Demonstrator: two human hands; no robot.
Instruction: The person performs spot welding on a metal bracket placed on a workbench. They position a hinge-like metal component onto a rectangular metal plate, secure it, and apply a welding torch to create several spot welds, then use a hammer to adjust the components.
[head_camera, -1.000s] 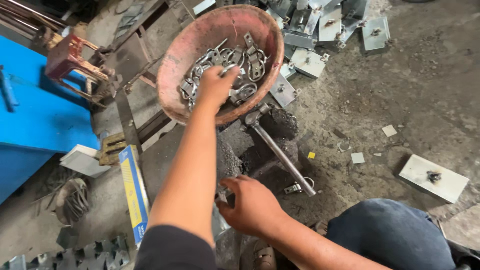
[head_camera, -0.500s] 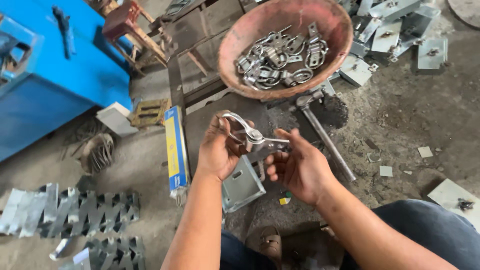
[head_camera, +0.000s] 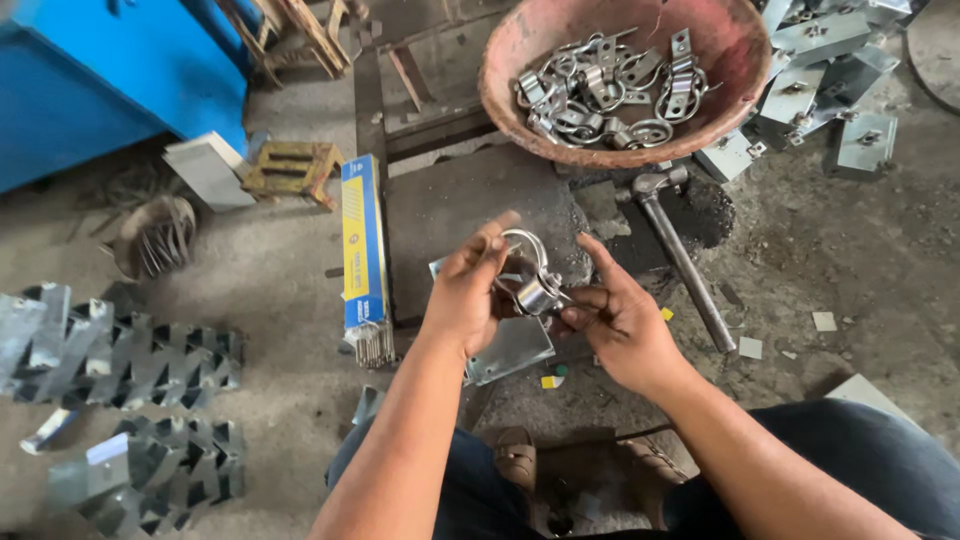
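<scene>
A shiny metal ring clamp (head_camera: 530, 272) sits above the flat steel plate (head_camera: 512, 345), pinched between both hands — left hand (head_camera: 468, 295) closed on its loop, right hand (head_camera: 612, 318) gripping its lower end. It seems to be mid-fitting, calling next for careful alignment — the red bowl of clamps (head_camera: 720, 85) and hammer (head_camera: 680, 250) lie nearby on the floor.

Soft, even daylight, moderately bright, no harsh shadows, faint shade under the red bowl (head_camera: 520, 75) and both hands, mild sheen on the metal clamps (head_camera: 600, 90), sharp focus at centre, slight wide-angle stretch and softness toward the frame edges
</scene>
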